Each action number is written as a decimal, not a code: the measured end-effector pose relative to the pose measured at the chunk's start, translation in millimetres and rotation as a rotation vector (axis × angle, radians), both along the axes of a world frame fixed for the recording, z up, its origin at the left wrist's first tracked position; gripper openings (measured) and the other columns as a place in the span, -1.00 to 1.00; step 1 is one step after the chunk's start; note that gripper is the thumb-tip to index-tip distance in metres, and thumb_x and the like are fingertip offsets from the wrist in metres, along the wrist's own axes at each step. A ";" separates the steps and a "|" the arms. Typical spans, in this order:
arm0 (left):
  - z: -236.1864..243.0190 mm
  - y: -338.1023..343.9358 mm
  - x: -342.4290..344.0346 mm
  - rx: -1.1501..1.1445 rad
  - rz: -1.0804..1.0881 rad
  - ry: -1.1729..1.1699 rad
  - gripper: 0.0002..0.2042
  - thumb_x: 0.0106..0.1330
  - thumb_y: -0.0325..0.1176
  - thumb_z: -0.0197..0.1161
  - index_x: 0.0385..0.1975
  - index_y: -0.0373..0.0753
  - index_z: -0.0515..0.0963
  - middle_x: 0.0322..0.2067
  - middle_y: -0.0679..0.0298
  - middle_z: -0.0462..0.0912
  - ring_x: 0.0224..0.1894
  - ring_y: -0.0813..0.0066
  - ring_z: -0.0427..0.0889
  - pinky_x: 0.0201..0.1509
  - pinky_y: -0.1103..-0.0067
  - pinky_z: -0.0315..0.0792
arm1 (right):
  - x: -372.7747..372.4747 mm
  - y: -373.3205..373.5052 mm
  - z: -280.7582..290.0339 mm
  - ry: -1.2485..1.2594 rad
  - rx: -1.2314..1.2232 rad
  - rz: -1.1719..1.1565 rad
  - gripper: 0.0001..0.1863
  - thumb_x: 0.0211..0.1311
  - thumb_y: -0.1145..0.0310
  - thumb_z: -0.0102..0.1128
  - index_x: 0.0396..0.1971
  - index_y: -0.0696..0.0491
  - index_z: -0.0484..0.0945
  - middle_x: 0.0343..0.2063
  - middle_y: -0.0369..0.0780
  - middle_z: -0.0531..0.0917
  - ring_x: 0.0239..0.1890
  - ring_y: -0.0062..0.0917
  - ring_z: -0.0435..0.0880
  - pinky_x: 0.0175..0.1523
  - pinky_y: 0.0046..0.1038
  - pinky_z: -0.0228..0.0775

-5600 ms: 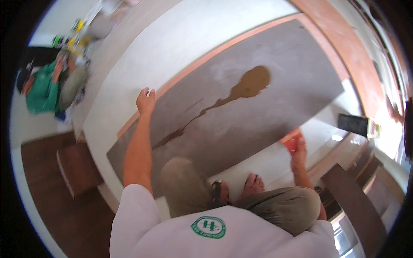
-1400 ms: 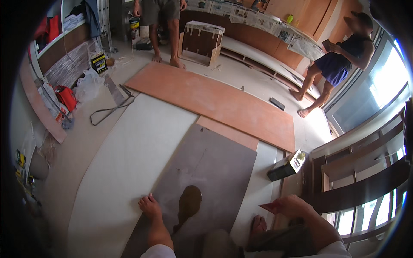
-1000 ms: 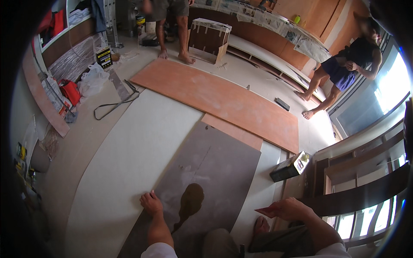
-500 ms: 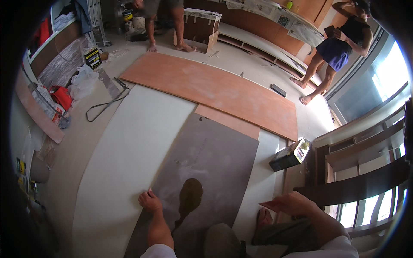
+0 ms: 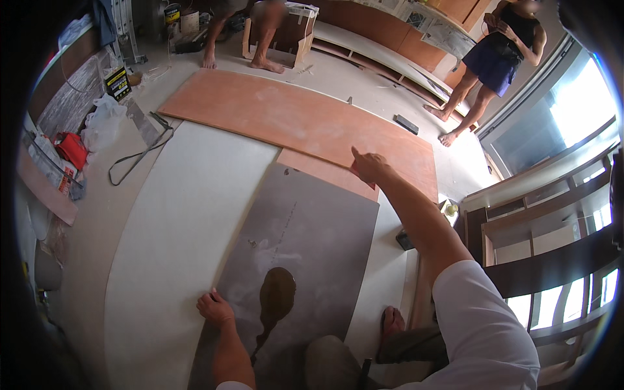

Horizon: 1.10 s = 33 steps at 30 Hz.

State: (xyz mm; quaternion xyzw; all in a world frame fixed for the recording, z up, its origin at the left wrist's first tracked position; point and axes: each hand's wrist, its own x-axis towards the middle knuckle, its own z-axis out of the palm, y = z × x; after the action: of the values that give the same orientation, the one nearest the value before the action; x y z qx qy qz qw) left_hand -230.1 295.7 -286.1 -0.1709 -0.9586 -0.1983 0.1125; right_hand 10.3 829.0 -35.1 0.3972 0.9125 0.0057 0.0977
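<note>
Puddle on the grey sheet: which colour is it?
The puddle is dark olive-brown; it shows best in the head view.

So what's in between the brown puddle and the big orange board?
In the head view, the grey sheet's far part, with faint marks on it, then a pinkish-orange strip past the sheet's edge.

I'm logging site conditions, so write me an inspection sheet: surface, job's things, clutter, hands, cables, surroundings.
Surface: grey sheet with brown liquid pooled on it; white sheet to its left.
Job's things: red tool; dark can, partly hidden.
Clutter: red bag, white plastic bag, left.
Hands: left hand at the grey sheet's left edge; right hand holding the red tool.
Cables: dark looped strap or cord; can't tell which.
Surroundings: two people beyond orange board; dark wooden frame, right.
</note>
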 end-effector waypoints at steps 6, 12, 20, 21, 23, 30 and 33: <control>-4.2 -9.2 -10.2 0.048 -0.024 0.042 -0.67 0.44 -0.11 0.18 -0.43 -0.27 0.47 -0.36 0.04 0.51 -0.18 -0.04 0.50 -0.06 0.11 0.41 | -60.6 -29.2 -2.9 0.010 -0.128 -0.059 -0.66 0.19 0.37 0.19 -0.04 0.12 0.63 -0.33 -0.09 0.77 -0.17 -0.26 0.77 -0.11 -0.23 0.56; 0.3 -2.4 -6.0 0.041 -0.104 0.111 -0.70 0.43 -0.14 0.21 -0.42 -0.25 0.49 -0.34 0.04 0.52 -0.18 -0.06 0.50 -0.02 0.13 0.40 | -47.0 -166.9 -93.3 0.163 -0.264 -0.058 -0.75 0.23 0.36 0.13 -0.12 0.08 0.58 -0.30 -0.02 0.74 -0.23 -0.06 0.73 -0.17 -0.08 0.57; 21.6 -2.3 -7.6 -0.053 0.049 -0.061 -0.68 0.43 -0.06 0.21 -0.39 -0.21 0.53 -0.31 0.14 0.55 -0.13 0.08 0.51 -0.04 0.20 0.42 | -44.5 -298.0 -163.7 0.384 -0.086 0.316 -0.61 0.11 0.53 0.12 -0.01 0.02 0.51 -0.17 -0.27 0.70 -0.25 -0.26 0.66 -0.20 -0.20 0.57; 22.6 -3.9 -8.0 -0.059 0.051 -0.065 -0.68 0.43 -0.05 0.20 -0.39 -0.21 0.53 -0.31 0.14 0.55 -0.13 0.08 0.50 -0.04 0.20 0.42 | -48.3 -310.8 -172.0 0.354 -0.069 0.308 -0.60 0.09 0.52 0.13 0.00 0.03 0.51 -0.14 -0.26 0.70 -0.25 -0.25 0.65 -0.20 -0.20 0.57; 19.4 2.8 -7.0 -0.059 0.041 -0.076 -0.67 0.43 -0.04 0.19 -0.39 -0.20 0.53 -0.31 0.14 0.55 -0.14 0.08 0.50 -0.04 0.21 0.42 | -44.0 -330.7 -180.0 0.293 -0.032 0.320 -0.61 0.09 0.49 0.15 -0.01 0.05 0.50 -0.05 -0.25 0.66 -0.21 -0.25 0.66 -0.20 -0.21 0.58; 17.2 0.8 -6.9 -0.063 0.042 -0.070 -0.69 0.43 -0.07 0.20 -0.39 -0.21 0.53 -0.31 0.14 0.55 -0.14 0.08 0.50 -0.03 0.21 0.41 | -21.0 -322.9 -152.0 0.179 -0.282 0.290 -0.58 0.08 0.50 0.15 0.01 -0.02 0.51 -0.12 -0.23 0.69 -0.24 -0.27 0.68 -0.25 -0.23 0.60; 18.7 2.7 -7.7 -0.057 0.029 -0.056 -0.70 0.42 -0.08 0.21 -0.38 -0.22 0.53 -0.30 0.14 0.55 -0.14 0.07 0.49 -0.03 0.21 0.41 | -52.5 -303.1 -152.4 0.247 -0.276 0.222 -0.55 0.15 0.47 0.11 0.10 -0.02 0.52 -0.20 -0.20 0.67 -0.21 -0.24 0.66 -0.15 -0.24 0.57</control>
State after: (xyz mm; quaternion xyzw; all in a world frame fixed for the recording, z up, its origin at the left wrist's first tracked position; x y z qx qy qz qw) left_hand -237.8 298.5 -267.4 -0.1547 -0.9689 -0.1740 0.0835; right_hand -42.3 525.9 -187.5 0.2745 0.9479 -0.1574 0.0374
